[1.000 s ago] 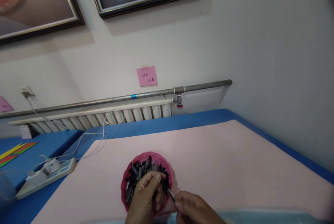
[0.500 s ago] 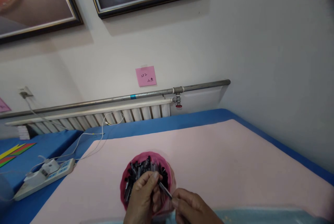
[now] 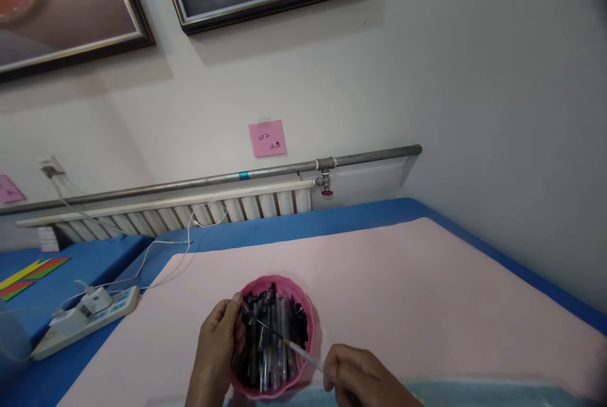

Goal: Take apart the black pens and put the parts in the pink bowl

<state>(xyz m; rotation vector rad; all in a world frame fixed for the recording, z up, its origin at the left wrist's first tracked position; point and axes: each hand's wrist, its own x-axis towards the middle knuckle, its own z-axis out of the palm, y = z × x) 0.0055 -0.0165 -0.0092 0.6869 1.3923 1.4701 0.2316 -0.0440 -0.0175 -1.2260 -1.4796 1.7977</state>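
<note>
A thin pen refill (image 3: 303, 352) slants across a pink scalloped basket (image 3: 310, 312). Its clear tail end sits in the closed fingers of my right hand (image 3: 355, 372), off the basket's right side. A yellowish band divides the clear part from the dark part, which runs up to the fingertips of my left hand (image 3: 215, 344). My left hand is closed in a pinch at the basket's left rim; what exactly lies between its fingers is hidden. Below the refill, the basket holds many clear and black pen parts (image 3: 270, 356).
Pink sheeting (image 3: 403, 306) covers the blue table (image 3: 360, 212). To the left lies a white power strip (image 3: 90, 321) with plugs and cables. Behind are a radiator (image 3: 265, 205), a pipe (image 3: 379, 155) and a pink note (image 3: 267, 138) on the wall.
My hands have moved apart, the left one up and left, the right one slightly right. The refill now stretches between them, where a short dark pen piece showed before. More of the basket's contents shows.
</note>
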